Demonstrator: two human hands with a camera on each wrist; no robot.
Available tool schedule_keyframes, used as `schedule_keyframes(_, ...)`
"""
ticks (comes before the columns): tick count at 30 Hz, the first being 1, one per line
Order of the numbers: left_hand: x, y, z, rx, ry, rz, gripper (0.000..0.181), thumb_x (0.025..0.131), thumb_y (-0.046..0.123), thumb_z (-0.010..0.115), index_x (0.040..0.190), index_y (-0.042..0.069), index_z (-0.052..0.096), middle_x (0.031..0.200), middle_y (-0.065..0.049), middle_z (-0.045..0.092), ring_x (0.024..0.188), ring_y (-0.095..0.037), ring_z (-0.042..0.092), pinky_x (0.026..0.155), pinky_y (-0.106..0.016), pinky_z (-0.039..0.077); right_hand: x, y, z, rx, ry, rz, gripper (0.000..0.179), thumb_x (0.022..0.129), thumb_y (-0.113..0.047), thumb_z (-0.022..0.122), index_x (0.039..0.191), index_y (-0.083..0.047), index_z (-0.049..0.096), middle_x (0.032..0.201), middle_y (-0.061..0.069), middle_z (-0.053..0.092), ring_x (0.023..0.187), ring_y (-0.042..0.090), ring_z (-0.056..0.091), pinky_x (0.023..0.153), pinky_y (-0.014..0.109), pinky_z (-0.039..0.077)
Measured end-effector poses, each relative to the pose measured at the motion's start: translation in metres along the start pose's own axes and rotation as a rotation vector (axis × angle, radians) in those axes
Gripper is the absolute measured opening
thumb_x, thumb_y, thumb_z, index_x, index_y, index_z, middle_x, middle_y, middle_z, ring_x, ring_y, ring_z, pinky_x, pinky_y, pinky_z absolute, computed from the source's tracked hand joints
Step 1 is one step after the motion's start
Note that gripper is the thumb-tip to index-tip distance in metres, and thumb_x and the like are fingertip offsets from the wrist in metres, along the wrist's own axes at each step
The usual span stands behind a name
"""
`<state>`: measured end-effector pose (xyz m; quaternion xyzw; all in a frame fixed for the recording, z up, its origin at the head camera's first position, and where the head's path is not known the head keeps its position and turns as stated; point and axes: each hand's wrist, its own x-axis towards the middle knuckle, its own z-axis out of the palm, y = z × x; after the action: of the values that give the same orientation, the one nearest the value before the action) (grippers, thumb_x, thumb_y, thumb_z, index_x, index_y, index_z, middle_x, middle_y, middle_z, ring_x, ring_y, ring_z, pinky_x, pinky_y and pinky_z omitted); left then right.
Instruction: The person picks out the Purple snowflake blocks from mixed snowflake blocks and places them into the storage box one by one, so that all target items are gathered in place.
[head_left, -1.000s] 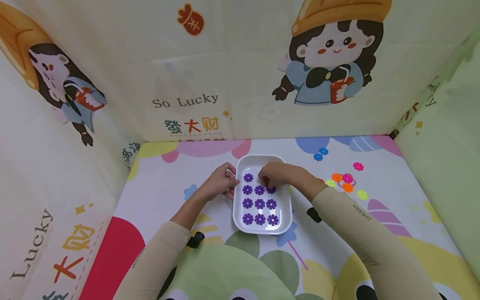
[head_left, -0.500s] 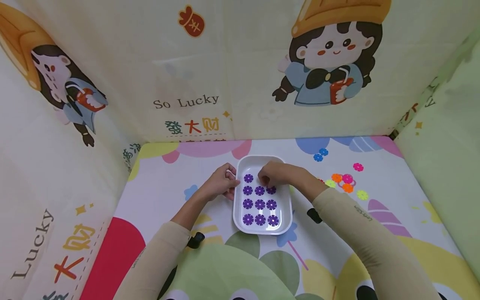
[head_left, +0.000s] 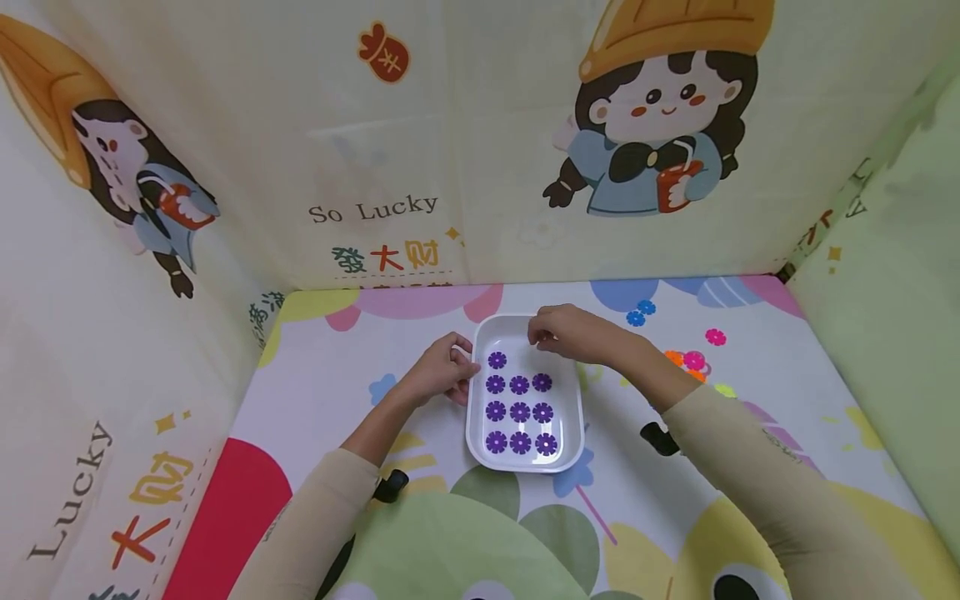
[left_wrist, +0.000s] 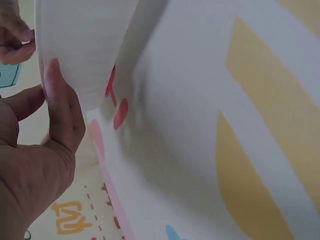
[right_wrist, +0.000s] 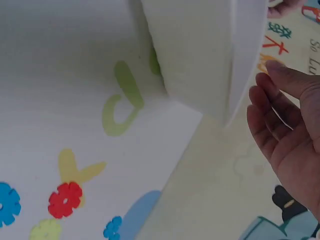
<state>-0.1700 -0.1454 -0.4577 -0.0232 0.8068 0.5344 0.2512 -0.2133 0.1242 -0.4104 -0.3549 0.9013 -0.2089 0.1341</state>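
Note:
A white tray (head_left: 524, 458) with rounded corners lies at the middle of the table. Purple flower-shaped pieces (head_left: 520, 412) stand in rows inside it; the far row shows one piece, at its left. My left hand (head_left: 441, 367) grips the tray's left rim; in the left wrist view, fingers lie against the outer wall, with the thumb at the rim. Above the tray's far right corner hovers my right hand (head_left: 573, 333), fingers loosely bent. In the right wrist view, its thumb and fingertips show nothing between them.
Loose flower pieces lie on the table to the right: blue (head_left: 636, 318), pink (head_left: 716, 337), orange (head_left: 673, 358) and yellow-green (head_left: 724, 390). The right forearm hides part of that group. Printed cloth walls (head_left: 495, 167) stand behind and at both sides.
My right hand has lifted from the tray's inside and moved right and away, uncovering the right piece of the second row. My left hand keeps its place on the rim.

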Motion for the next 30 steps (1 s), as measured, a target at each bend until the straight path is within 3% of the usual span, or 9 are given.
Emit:
schedule_keyframes(4,0.001,0.0,-0.002,0.03,0.009,-0.008,0.041,0.1,0.018,0.07,0.132,0.009,0.048,0.092,-0.014,0.064,0.059,-0.021,0.067,0.058,-0.04,0.066,-0.013,0.002,-0.017,-0.007,0.087,0.005,0.015,0.096,-0.01,0.073,0.112,-0.008,0.075,0.111,0.007,0.071,0.103,0.023,0.068,0.091,0.04,0.064)
schedule_keyframes(8,-0.003,0.002,-0.007,0.087,0.048,0.019,0.042,0.102,0.027,0.066,0.135,0.008,0.047,0.096,-0.016,0.064,0.063,-0.023,0.067,0.057,-0.039,0.066,-0.027,0.001,-0.035,-0.008,0.151,0.077,0.021,0.098,-0.013,0.071,0.118,-0.007,0.073,0.12,0.011,0.069,0.113,0.03,0.067,0.096,0.046,0.063)
schedule_keyframes(15,-0.018,0.013,-0.022,0.265,0.177,0.169,0.045,0.105,0.034,0.061,0.138,0.005,0.05,0.107,-0.013,0.063,0.081,-0.03,0.07,0.062,-0.032,0.063,-0.052,0.002,-0.054,-0.076,0.32,0.151,0.025,0.099,-0.018,0.071,0.121,-0.006,0.069,0.127,0.017,0.065,0.122,0.037,0.061,0.099,0.054,0.06)
schedule_keyframes(19,-0.025,0.019,-0.029,0.42,0.286,0.242,0.047,0.104,0.036,0.062,0.139,0.006,0.052,0.117,-0.013,0.063,0.097,-0.03,0.066,0.077,-0.039,0.063,-0.068,0.006,-0.057,-0.125,0.435,0.157,0.024,0.098,-0.016,0.072,0.119,-0.005,0.069,0.128,0.019,0.064,0.125,0.039,0.057,0.099,0.059,0.058)
schedule_keyframes(24,-0.032,0.022,-0.035,0.644,0.388,0.305,0.057,0.104,0.036,0.06,0.149,0.004,0.045,0.141,-0.02,0.052,0.128,-0.036,0.055,0.108,-0.054,0.054,-0.089,0.013,-0.053,-0.185,0.55,0.191,0.027,0.098,-0.013,0.071,0.122,-0.002,0.066,0.131,0.021,0.06,0.128,0.041,0.051,0.099,0.061,0.057)
schedule_keyframes(30,-0.038,0.02,-0.042,0.874,0.496,0.363,0.066,0.103,0.039,0.06,0.155,0.005,0.039,0.156,-0.023,0.043,0.144,-0.041,0.043,0.118,-0.059,0.043,-0.105,0.027,-0.042,-0.342,0.665,0.218,0.041,0.093,-0.01,0.075,0.13,0.001,0.062,0.139,0.023,0.058,0.131,0.043,0.052,0.106,0.062,0.052)
